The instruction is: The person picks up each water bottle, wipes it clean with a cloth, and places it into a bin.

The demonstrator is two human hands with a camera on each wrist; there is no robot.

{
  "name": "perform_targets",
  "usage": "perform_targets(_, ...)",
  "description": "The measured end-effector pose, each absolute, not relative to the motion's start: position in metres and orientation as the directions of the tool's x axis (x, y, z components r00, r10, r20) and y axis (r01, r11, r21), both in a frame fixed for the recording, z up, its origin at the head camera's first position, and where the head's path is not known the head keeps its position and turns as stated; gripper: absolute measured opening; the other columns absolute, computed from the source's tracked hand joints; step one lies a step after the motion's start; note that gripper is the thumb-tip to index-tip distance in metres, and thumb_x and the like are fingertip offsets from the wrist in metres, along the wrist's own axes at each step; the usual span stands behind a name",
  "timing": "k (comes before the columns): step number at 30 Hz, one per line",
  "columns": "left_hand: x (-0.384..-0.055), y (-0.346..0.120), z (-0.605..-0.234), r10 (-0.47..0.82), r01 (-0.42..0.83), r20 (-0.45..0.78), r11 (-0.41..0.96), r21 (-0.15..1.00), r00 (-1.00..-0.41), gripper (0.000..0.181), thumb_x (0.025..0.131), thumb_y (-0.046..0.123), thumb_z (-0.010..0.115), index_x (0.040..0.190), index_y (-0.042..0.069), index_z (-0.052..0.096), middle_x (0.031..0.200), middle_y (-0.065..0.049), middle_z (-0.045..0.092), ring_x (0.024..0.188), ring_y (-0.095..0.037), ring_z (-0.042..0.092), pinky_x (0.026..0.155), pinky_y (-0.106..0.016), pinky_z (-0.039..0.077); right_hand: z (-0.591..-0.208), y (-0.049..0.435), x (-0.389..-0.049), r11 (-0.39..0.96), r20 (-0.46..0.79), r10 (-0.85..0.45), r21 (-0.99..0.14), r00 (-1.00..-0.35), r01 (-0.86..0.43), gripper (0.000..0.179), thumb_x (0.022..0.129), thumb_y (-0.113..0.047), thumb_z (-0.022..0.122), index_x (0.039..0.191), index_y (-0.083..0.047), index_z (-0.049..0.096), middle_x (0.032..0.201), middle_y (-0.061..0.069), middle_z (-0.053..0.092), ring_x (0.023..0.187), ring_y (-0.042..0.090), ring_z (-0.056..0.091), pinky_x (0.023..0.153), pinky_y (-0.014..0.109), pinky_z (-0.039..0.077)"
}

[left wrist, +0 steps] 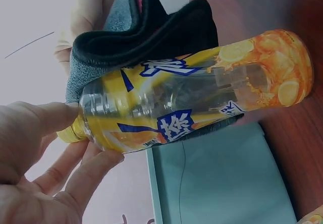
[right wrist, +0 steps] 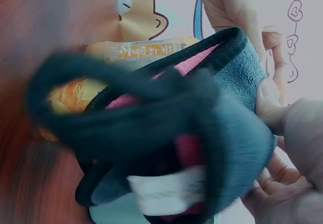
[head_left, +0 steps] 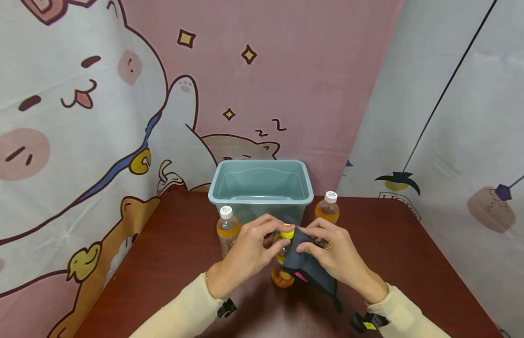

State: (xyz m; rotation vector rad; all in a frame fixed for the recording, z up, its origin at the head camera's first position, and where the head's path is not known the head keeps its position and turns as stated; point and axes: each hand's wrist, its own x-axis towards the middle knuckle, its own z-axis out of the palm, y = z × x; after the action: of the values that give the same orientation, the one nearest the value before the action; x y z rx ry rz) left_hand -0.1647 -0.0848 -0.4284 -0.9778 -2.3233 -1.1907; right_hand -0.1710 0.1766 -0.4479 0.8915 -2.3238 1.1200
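Note:
My left hand (head_left: 251,244) grips a clear plastic drink bottle (left wrist: 202,88) by its neck, just below the yellow cap (head_left: 288,232). The bottle has a yellow and orange label with blue lettering. In the head view it stands nearly upright, its lower end (head_left: 282,278) near the tabletop; contact with the table cannot be told. My right hand (head_left: 335,249) pinches a dark grey cloth (head_left: 314,265) between thumb and fingers. The cloth has black edging, pink on its inner side and a white tag (right wrist: 169,188). It lies against the bottle's side and hangs down to the right.
A light blue-green plastic bin (head_left: 262,202) stands behind my hands near the back of the dark red-brown table (head_left: 173,277). A white-capped bottle (head_left: 228,227) stands to its front left, another white-capped bottle (head_left: 327,209) to its right. A cartoon-printed curtain (head_left: 308,94) hangs behind.

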Motion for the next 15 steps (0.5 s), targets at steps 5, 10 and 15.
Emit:
perform_targets(5, -0.164, -0.085, -0.428, 0.417, 0.696, 0.557, 0.411, 0.589, -0.718, 0.035, 0.099, 0.012, 0.095, 0.133, 0.016, 0.087, 0.122, -0.001, 0.08, 0.077, -0.023, 0.065, 0.067, -0.017, 0.053, -0.448, 0.178, -0.171, 0.426, 0.647, -0.352, -0.532, -0.676, -0.732, 0.038, 0.086, -0.003, 0.1, 0.122, -0.012, 0.092, 0.099, -0.007, 0.075, 0.076, 0.002, 0.056, 0.062, 0.016, 0.049)
perform_targets(10, -0.165, -0.084, -0.427, 0.41, 0.701, 0.568, 0.396, 0.593, -0.713, 0.031, 0.096, 0.015, 0.099, 0.124, 0.013, 0.086, 0.121, -0.003, 0.079, 0.077, -0.026, 0.063, 0.067, -0.017, 0.051, -0.445, 0.185, -0.171, 0.436, 0.638, -0.328, -0.552, -0.696, -0.711, 0.034, 0.087, -0.003, 0.1, 0.118, -0.014, 0.092, 0.099, -0.006, 0.075, 0.074, 0.003, 0.057, 0.061, 0.016, 0.049)
perform_targets(15, -0.167, -0.086, -0.424, 0.415, 0.698, 0.563, 0.389, 0.601, -0.715, 0.027, 0.095, 0.015, 0.099, 0.119, 0.013, 0.086, 0.122, -0.003, 0.075, 0.088, -0.024, 0.068, 0.069, -0.027, 0.062, -0.437, 0.192, -0.173, 0.473, 0.627, -0.323, -0.542, -0.709, -0.695, 0.032, 0.089, -0.004, 0.099, 0.118, -0.015, 0.092, 0.1, -0.008, 0.075, 0.077, 0.005, 0.056, 0.065, 0.018, 0.048)
